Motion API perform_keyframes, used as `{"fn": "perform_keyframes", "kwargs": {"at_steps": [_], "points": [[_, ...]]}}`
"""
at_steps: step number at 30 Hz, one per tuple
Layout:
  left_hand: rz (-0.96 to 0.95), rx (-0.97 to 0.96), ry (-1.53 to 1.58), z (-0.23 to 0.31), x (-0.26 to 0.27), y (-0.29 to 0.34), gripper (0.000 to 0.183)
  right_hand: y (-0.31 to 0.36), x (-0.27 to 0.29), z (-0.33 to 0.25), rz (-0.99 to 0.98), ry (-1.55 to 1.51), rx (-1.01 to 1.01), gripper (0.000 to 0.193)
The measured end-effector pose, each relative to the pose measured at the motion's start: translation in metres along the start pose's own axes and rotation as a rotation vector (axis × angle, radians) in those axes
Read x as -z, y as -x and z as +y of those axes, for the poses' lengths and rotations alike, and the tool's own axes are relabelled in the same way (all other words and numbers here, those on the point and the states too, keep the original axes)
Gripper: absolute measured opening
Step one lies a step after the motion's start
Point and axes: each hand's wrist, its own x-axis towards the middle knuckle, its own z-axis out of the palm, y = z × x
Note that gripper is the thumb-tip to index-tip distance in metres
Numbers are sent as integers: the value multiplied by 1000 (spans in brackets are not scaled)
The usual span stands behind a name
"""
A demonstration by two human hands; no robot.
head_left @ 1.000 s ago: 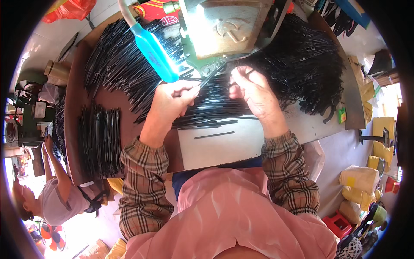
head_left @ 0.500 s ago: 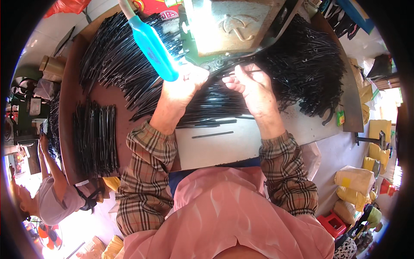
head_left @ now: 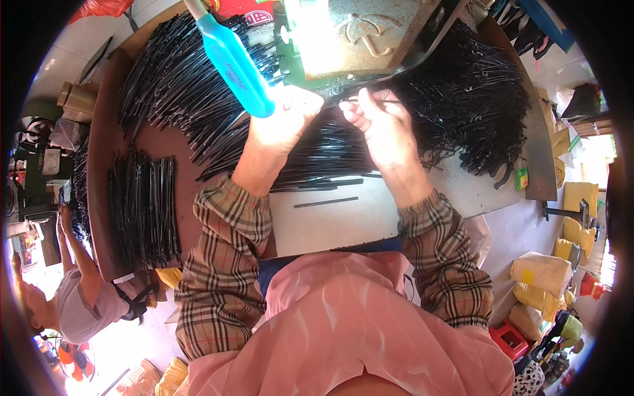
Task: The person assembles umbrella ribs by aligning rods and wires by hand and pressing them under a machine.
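Observation:
In front of a green-and-brown machine (head_left: 373, 33) with a raised umbrella emblem, both my hands are lifted over a heap of thin black rods (head_left: 330, 148). My left hand (head_left: 287, 119) is closed at the machine's lower edge; strong light washes out its fingers, and whatever they hold is hidden. A short way to its right, my right hand (head_left: 385, 129) pinches a thin black rod between thumb and fingers. Below them, one loose rod (head_left: 325, 202) lies on the pale metal sheet (head_left: 330, 231). A blue lamp (head_left: 232, 69) hangs just above my left hand.
Black rods pile high at the back left (head_left: 185, 79) and on the right (head_left: 485, 105); a neater bundle (head_left: 143, 208) lies on the brown tabletop (head_left: 191, 155). Another person (head_left: 82, 290) is at the far left. Sacks (head_left: 543, 272) and a red stool (head_left: 508, 340) stand at the right.
Both hands have shifted slightly upward, toward the machine. My right hand has turned a little and its fingers have drawn closer together. The loose rod on the sheet stays put.

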Motion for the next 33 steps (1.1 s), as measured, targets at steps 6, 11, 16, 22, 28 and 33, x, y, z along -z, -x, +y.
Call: {"fn": "perform_keyframes", "kwargs": {"at_steps": [6,11,16,22,28,33], "points": [[-26,-89,2,-7,2,-21,15,-14,-1,5,14,-75,56,10],[-91,-138,41,-8,-4,-31,13,-16,0,1,34,-45,79,9],[-112,77,-15,-2,6,-38,12,-16,2,-1,22,33,96,11],[-148,173,26,1,11,-40,12,-18,3,1,13,30,105,13],[-241,210,10,4,20,-42,25,-15,0,-1,14,25,100,14],[-147,275,-51,7,9,-40,14,-13,-1,-4,44,66,54,14]]}}
